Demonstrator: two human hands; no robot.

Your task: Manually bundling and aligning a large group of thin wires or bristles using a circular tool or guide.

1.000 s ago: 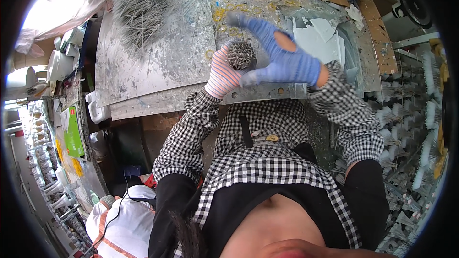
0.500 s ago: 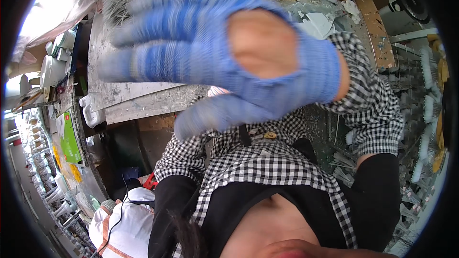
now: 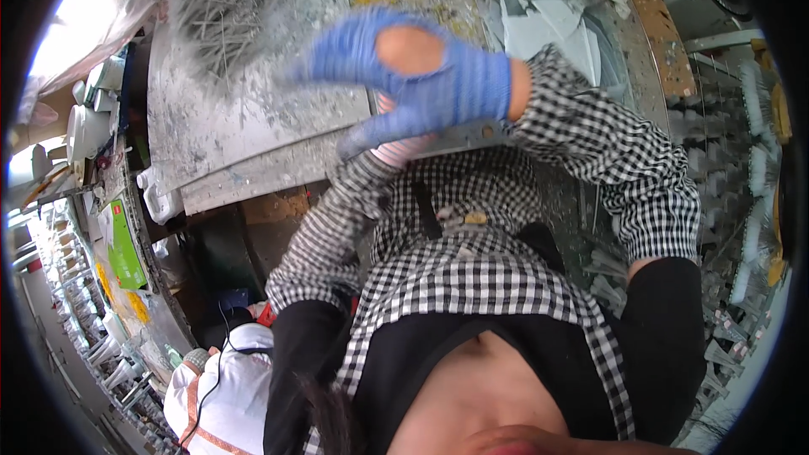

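Note:
My right hand [image 3: 455, 88] wears a blue knitted glove with a large round gap that bares the back of the hand. It is raised over the work table [image 3: 286, 131]; its fingers point left, blurred by motion, and the thumb stands apart. Nothing shows in its grasp. Behind and below it, a pale pink striped cuff [image 3: 399, 152] marks my left hand, whose fingers are hidden by the right glove. Beyond the fingertips lies a heap of thin grey wire-like strands [image 3: 223, 21] at the far left of the table.
White flat pieces [image 3: 552, 34] lie in a clear plastic tray at the back right. A white jug [image 3: 158, 194] stands by the table's left edge. A green box [image 3: 125, 244] rests on the left-hand bench. Racks of white-bristled brushes [image 3: 750, 194] line the right side.
My right hand has dropped away from near the camera to lower over the table, its thumb nearing my left wrist. The left cuff and the strand heap now show more.

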